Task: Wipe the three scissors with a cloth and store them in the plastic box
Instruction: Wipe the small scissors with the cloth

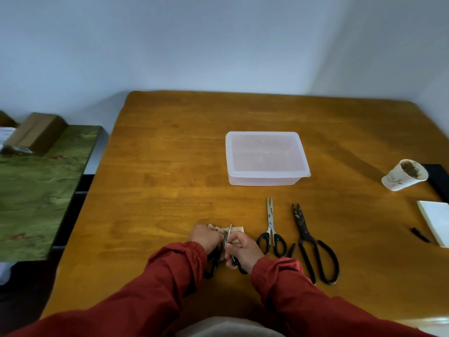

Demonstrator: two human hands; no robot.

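- Scissors, first pair (held scissors point(228, 235)): held low over the table point(170, 166) near its front edge, blade tip pointing away from the person, black handles showing below both hands.
- Left hand point(206, 239): fingers curled, pinching the cloth point(237, 230) against the blade.
- Right hand point(243, 250): fingers curled round the held scissors near the handle.
- Steel scissors point(271, 229) and black scissors point(308, 242): flat on the table, side by side, just right of the hands, tips toward the plastic box point(267, 159).
- Plastic box: mid-table, lid on.
- Paper cup point(403, 175): tilted, near the right edge.
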